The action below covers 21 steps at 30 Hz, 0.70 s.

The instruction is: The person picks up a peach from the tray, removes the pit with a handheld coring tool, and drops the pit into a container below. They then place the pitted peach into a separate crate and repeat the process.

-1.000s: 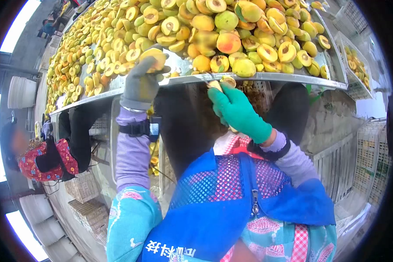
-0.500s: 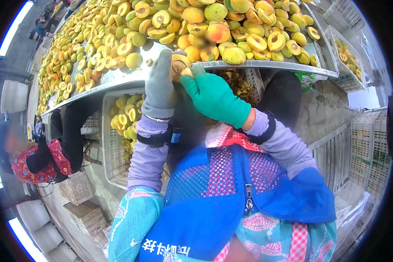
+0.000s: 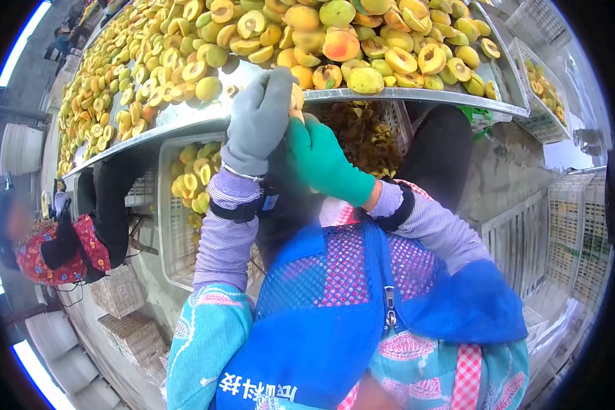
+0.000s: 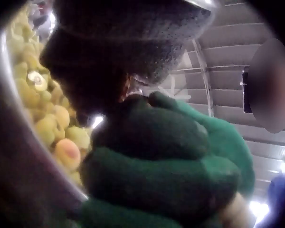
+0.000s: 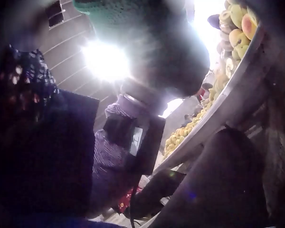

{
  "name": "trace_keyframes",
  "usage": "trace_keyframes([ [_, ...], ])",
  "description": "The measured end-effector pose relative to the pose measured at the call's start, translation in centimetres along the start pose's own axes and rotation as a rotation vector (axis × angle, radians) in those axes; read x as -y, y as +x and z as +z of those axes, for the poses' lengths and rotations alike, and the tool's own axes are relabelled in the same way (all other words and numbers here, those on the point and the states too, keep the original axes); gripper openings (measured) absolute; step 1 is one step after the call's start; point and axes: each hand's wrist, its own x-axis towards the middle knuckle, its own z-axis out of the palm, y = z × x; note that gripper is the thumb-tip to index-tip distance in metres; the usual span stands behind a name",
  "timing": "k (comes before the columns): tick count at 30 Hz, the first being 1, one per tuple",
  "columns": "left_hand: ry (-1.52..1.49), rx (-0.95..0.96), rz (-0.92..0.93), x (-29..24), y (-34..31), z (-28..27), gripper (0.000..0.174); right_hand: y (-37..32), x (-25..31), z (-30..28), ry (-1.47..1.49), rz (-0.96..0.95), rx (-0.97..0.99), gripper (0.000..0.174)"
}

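Note:
In the head view the left hand [image 3: 258,116], in a grey glove, grips a fruit [image 3: 296,98] at the table's front edge, its fingers wrapped over most of it. Directly beside it, the green-gloved right hand [image 3: 331,160] has curled fingers round a small pale-handled tool, of which only a pale end shows against the fruit. The left wrist view shows the green fingers [image 4: 152,137] curled just below the dark glove of the left hand [image 4: 118,47]. Glare and shadow hide the contact in the right wrist view.
Halved and whole fruit [image 3: 249,24] cover the metal table [image 3: 458,102]. Below its edge are a crate [image 3: 169,232] of fruit and a crate [image 3: 398,119] of dark scraps. Another person [image 3: 68,249] sits at the left; stacked crates [image 3: 574,232] stand at the right.
The left hand has come back from the fruit pile to the right hand, and its fingers have turned over the fruit. The right hand has moved left, then slightly down.

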Motion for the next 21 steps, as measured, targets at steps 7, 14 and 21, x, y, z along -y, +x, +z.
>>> trace_keyframes([
  [7,0.252,0.2,0.28,3.1,0.4,-1.8,0.032,1.8,-0.8,-3.1,0.331,0.542,0.371,0.043],
  [14,-0.543,0.437,-0.406,1.6,0.3,-3.3,0.048,1.9,-3.1,-3.8,0.046,0.213,0.419,0.042],
  [21,-0.85,0.555,-0.381,3.1,-1.3,-2.4,0.061,4.1,-3.6,-6.5,0.271,0.433,0.229,0.029],
])
